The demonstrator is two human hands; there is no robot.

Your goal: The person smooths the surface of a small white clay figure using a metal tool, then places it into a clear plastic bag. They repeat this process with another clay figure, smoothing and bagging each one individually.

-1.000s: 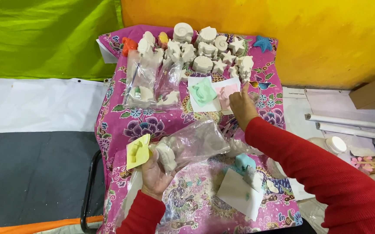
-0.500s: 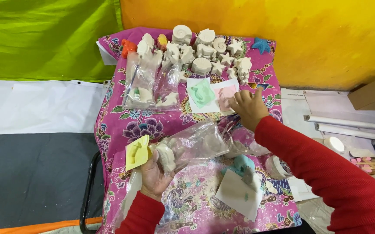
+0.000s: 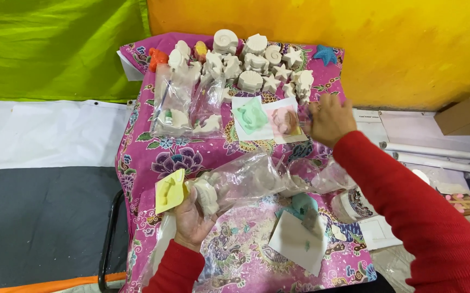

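Covering table, pink floral cloth (image 3: pixel 153 157), yellow wall (image 3: pixel 408 49), green tarp (image 3: pixel 55 49)

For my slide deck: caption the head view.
Left hand holds a white plaster figure in a clear bag; right hand reaches beside pink card.

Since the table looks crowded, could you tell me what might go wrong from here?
1. The left hand pinches a white plaster figure and a clear plastic bag in one loose grip; the figure could slip out.
2. The right hand reaches right beside the tightly packed white figures; a sleeve or finger might topple some.
3. The teal figure on its paper lies near the cloth's edge and could get swept off.
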